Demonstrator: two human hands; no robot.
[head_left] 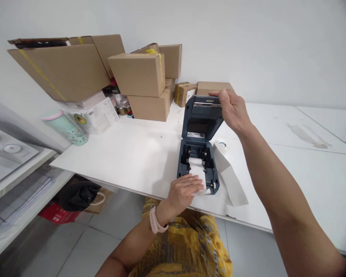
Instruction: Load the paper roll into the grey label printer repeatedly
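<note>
Right hand (233,109) is gripping raised lid (202,116) — left hand (186,188), flat, unclenched, is resting on paper (198,171). Cartons (137,77) are standing behind, loose strip (233,182) lying alongside.

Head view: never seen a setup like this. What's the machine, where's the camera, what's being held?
There's no robot here: these are a person's two bare hands. The single picture comes from a camera worn on the head, looking forward and down, so both arms reach in from the bottom and right.

On the white table stands a dark device, apparently a label printer, with its lid raised. The right hand holds the lid by its upper edge. The left hand lies flat on white paper at the printer's front; it isn't gripping anything visible.

A loose strip lies right of the printer. Cartons and a tumbler stand farther left.
</note>
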